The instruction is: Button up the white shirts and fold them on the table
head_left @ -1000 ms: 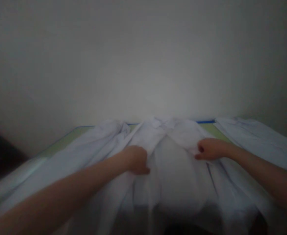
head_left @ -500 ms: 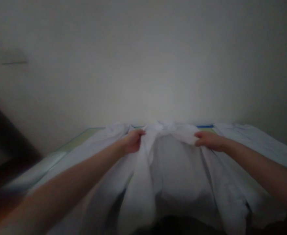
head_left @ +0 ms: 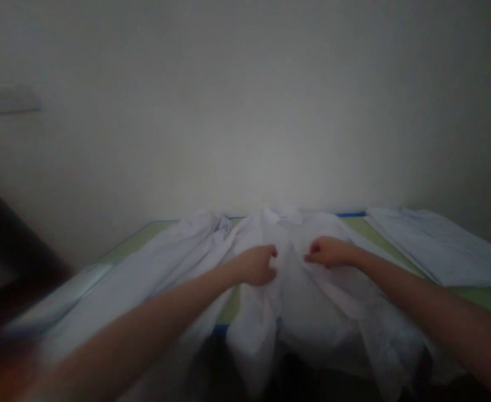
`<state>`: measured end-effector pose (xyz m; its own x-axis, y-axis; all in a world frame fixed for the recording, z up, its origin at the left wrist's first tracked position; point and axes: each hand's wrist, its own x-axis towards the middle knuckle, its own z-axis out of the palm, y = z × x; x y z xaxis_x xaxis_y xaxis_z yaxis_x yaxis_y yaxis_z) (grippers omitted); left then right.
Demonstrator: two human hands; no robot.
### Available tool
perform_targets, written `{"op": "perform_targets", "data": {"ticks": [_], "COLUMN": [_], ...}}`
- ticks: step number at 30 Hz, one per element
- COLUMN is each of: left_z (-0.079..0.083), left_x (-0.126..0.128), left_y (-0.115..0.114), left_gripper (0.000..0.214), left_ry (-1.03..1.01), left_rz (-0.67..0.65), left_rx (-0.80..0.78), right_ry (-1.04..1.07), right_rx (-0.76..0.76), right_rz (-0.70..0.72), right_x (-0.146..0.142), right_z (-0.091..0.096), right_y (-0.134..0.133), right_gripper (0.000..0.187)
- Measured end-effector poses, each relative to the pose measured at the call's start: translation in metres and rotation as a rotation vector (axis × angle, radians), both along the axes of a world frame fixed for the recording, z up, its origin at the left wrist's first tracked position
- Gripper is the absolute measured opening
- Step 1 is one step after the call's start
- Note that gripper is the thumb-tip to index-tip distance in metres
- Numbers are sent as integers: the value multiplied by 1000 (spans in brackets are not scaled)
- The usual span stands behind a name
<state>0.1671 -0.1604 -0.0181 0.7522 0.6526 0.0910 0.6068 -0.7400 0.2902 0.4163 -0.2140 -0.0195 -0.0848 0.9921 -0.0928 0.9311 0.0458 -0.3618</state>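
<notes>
A white collared shirt (head_left: 312, 296) lies over the table, its collar (head_left: 282, 215) at the far edge and its lower part hanging over the near edge. Just below the collar, my left hand (head_left: 258, 266) curls its fingers at one side of the shirt front. Opposite it, my right hand (head_left: 329, 252) pinches the other side, and creases run down from its fingertips. Both hands are closed on the cloth, with a narrow strip of shirt between them. Blur hides the fine detail of the fingers.
The green tabletop (head_left: 232, 307) has a blue edge and meets a plain wall (head_left: 245, 111). More white cloth (head_left: 144, 268) is spread on the left. A folded white garment (head_left: 442, 245) lies at the right. A dark slanted shape (head_left: 14, 229) stands at far left.
Both hands have come closer together and nearer to me, down from the shirt's shoulders. The raised cloth has settled flatter, and the collar now shows.
</notes>
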Motion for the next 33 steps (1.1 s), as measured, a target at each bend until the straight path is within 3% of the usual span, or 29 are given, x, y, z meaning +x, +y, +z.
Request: {"op": "perform_targets", "data": {"ticks": [3,7,10,15,18,22,24,27,33], "left_z": [-3,-25,-36,-44,-53,-68,-74,-78,-81], "left_x": [37,67,69,63,64,66,68,70,73], "left_y": [16,40,54,69,74,76,76,77,77], "left_gripper": [40,32,21,28,32,27,25,24,21], "left_ry": [-61,-31,-35,-125,-253,-512,-612,-668,-732], "left_rz": [76,139,108,99,121,100,100,106,81], "left_rx": [185,88,-5,-166,-359,-686,-770,-772,-813], "right_ry": [-144,-232,-207,-65,71,408,446,447,537], "right_rx": [172,243,223,175,167,213,276,323,252], "right_rz": [-60,-140,-152,-104,-65,-57,-79,-107,-189], "right_x": [-17,-27,-23,-15,-13,-12,-13,-16,-21], "right_z": [-15,-41,-47,-31,-25,-31,-34,-34,-33], "right_y": [20,38,47,57,55,44,40,38,38], "right_gripper": [48,39,29,21,26,25,24,23,28]}}
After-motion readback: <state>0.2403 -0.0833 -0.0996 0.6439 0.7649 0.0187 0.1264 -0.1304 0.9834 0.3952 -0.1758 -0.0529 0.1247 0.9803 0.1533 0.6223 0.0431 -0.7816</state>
